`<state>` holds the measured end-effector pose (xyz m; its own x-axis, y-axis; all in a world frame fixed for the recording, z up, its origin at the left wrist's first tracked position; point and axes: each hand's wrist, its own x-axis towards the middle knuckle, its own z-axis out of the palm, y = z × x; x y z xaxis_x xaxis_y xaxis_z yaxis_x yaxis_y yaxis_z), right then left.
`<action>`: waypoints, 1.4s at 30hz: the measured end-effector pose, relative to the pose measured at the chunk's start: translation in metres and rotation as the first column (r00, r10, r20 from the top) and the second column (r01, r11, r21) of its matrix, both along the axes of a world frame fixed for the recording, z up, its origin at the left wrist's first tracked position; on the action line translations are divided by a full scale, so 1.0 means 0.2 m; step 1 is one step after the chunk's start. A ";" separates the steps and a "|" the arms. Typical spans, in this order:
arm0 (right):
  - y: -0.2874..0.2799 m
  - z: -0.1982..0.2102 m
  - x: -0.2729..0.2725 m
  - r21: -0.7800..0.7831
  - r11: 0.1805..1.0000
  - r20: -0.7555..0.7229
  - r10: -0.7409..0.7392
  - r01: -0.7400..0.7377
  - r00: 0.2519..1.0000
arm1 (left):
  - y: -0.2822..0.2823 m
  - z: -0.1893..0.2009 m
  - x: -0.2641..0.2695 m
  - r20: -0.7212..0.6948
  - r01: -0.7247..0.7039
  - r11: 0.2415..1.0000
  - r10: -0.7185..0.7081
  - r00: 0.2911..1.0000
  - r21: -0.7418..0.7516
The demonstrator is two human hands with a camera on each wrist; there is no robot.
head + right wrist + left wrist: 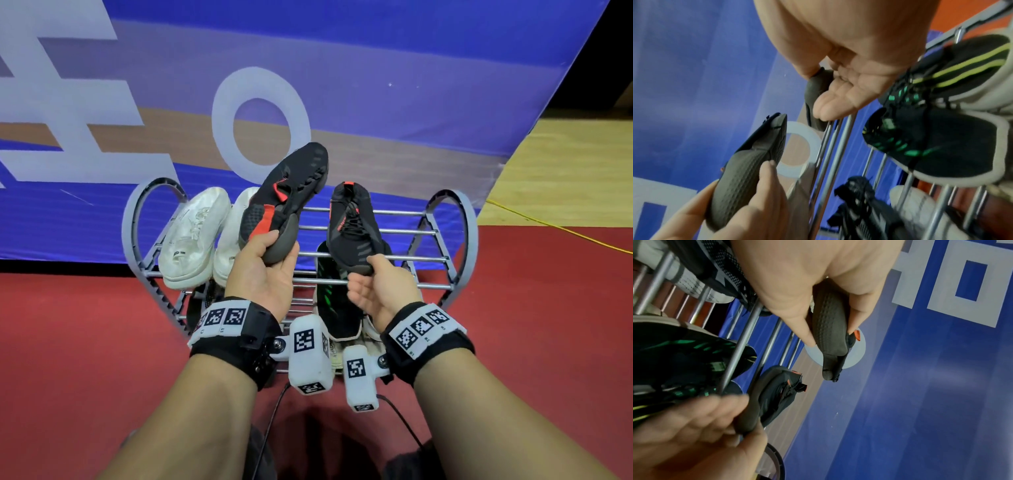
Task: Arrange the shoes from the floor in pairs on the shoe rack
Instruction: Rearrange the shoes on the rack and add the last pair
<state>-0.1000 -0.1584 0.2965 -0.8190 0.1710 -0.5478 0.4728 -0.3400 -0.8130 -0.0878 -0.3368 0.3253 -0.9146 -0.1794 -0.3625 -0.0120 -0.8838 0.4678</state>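
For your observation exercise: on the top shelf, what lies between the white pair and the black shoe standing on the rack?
The second black shoe, gripped by the left hand, above bare rack bars; the head view shows it.

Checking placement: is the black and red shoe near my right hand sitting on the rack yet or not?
On the rack: the right black shoe lies on the top bars, right hand at its near end.

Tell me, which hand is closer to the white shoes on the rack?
Left. The left hand holds a black shoe right beside the white shoes; the right hand is farther off, at the other black shoe.
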 end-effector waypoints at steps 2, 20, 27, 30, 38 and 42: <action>0.11 0.01 0.01 0.052 0.998 0.003 -0.030 0.030 1.000 | 0.05 -0.01 -0.02 0.020 0.032 0.999 -0.032 0.999 -0.001; 0.53 0.13 0.16 0.671 0.731 0.044 0.133 -0.128 0.990 | 0.34 -0.14 -0.08 0.089 -0.032 0.992 0.043 0.995 -0.123; 0.27 0.21 0.09 0.342 0.922 -0.175 0.255 -0.184 0.951 | 0.30 -0.15 -0.07 0.084 0.065 0.950 -0.041 0.996 -0.306; 0.15 0.19 0.05 0.190 0.958 -0.189 0.252 -0.216 0.949 | 0.28 -0.15 -0.05 0.100 0.130 0.894 -0.096 0.990 -0.429; -0.02 0.15 0.03 0.078 0.945 -0.252 0.328 -0.318 0.911 | 0.15 -0.14 -0.02 0.213 0.282 0.371 -0.216 0.953 -0.885; -0.02 0.12 0.00 0.257 0.921 -0.252 0.357 -0.293 0.900 | 0.12 -0.14 -0.01 0.283 0.249 -0.173 -0.211 0.935 -0.953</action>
<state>-0.1002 -0.1629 0.3215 -0.9642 -0.0486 -0.2605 0.2616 -0.0170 -0.9650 -0.0888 -0.3135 0.2981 -0.9911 -0.1242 -0.0486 -0.1145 0.6057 0.7874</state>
